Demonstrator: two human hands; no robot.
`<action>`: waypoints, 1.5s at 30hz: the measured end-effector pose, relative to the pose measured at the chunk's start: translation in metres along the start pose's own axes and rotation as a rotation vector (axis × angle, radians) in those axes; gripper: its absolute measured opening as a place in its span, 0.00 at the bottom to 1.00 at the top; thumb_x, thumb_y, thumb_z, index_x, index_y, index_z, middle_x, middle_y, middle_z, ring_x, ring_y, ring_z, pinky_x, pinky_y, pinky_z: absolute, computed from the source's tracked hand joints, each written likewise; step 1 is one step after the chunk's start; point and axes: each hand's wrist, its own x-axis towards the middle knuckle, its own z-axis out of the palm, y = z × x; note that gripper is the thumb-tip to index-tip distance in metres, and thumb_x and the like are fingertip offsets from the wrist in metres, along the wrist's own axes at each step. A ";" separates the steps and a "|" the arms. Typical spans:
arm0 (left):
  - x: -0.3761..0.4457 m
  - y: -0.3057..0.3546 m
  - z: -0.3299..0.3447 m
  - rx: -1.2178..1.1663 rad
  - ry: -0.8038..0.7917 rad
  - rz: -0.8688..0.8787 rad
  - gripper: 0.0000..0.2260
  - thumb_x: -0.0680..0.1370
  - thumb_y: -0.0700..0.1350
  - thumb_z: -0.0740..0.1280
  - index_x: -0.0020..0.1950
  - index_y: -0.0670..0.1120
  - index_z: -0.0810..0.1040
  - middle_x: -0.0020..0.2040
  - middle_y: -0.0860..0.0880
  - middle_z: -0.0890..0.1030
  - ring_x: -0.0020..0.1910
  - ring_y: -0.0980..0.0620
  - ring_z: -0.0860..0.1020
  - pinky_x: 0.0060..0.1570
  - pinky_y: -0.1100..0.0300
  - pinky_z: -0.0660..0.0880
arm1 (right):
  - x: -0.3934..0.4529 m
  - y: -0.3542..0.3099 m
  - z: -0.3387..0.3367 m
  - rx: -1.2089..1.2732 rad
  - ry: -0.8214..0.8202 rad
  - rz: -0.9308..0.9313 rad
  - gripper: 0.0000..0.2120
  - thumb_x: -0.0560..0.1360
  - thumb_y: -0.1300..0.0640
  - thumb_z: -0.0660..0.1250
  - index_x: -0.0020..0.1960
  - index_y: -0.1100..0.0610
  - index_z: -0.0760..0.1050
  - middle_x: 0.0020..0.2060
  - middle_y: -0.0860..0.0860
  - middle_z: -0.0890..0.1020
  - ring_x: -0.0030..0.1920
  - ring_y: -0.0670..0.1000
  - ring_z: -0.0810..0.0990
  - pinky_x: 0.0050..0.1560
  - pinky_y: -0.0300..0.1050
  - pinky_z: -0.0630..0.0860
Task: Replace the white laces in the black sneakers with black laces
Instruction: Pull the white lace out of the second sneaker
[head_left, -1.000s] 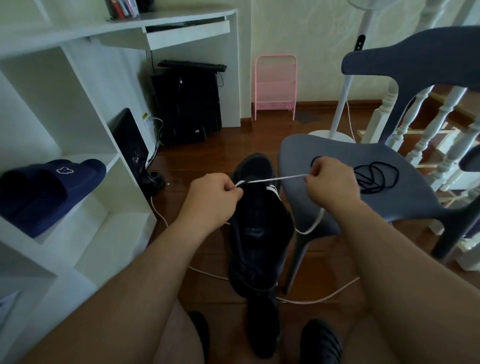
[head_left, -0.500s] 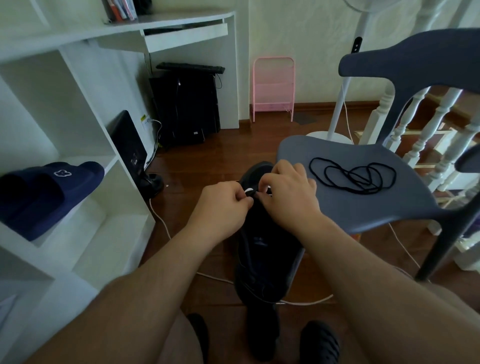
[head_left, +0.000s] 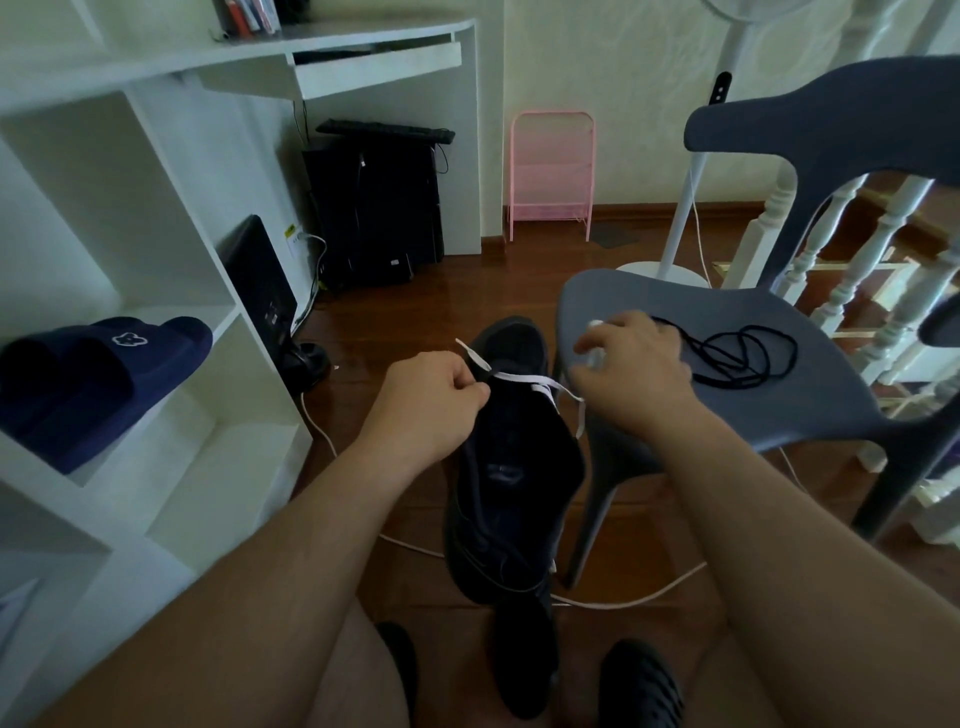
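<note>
Shelf unit: standing on the left; one of its open compartments is holding a pair of dark blue slippers.
Chair: its grey seat is carrying a loose tangle of black laces, lying just beside the right hand.
Sneaker: sitting between the forearms, above the wooden floor; its long axis is running away from the person, toe pointing forward and heel nearest the body.
White lace: stretching sideways across the sneaker near the toe, with a free end sticking up past the left hand.
Left hand: fingers curled, pinching the white lace.
Right hand: fingers curled around the other end of the white lace, over the seat's edge.
</note>
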 end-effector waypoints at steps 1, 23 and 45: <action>0.000 0.001 0.001 0.000 0.003 0.005 0.11 0.80 0.54 0.72 0.39 0.53 0.81 0.35 0.53 0.82 0.35 0.55 0.80 0.32 0.59 0.71 | -0.006 -0.009 0.003 0.015 0.020 -0.085 0.13 0.77 0.42 0.68 0.60 0.41 0.81 0.66 0.48 0.72 0.69 0.60 0.64 0.62 0.64 0.67; 0.000 0.008 0.003 -0.021 0.008 0.028 0.11 0.80 0.55 0.71 0.39 0.54 0.81 0.36 0.54 0.82 0.36 0.58 0.79 0.30 0.63 0.68 | -0.016 -0.030 0.029 -0.177 0.363 -0.282 0.07 0.76 0.47 0.74 0.48 0.49 0.84 0.52 0.48 0.79 0.57 0.58 0.73 0.51 0.56 0.67; 0.001 -0.009 -0.012 -0.065 0.029 -0.024 0.13 0.82 0.53 0.71 0.39 0.51 0.80 0.36 0.52 0.79 0.36 0.52 0.78 0.34 0.58 0.69 | -0.007 -0.007 -0.005 0.404 0.062 -0.091 0.29 0.74 0.70 0.62 0.67 0.44 0.76 0.51 0.43 0.81 0.45 0.42 0.78 0.40 0.34 0.72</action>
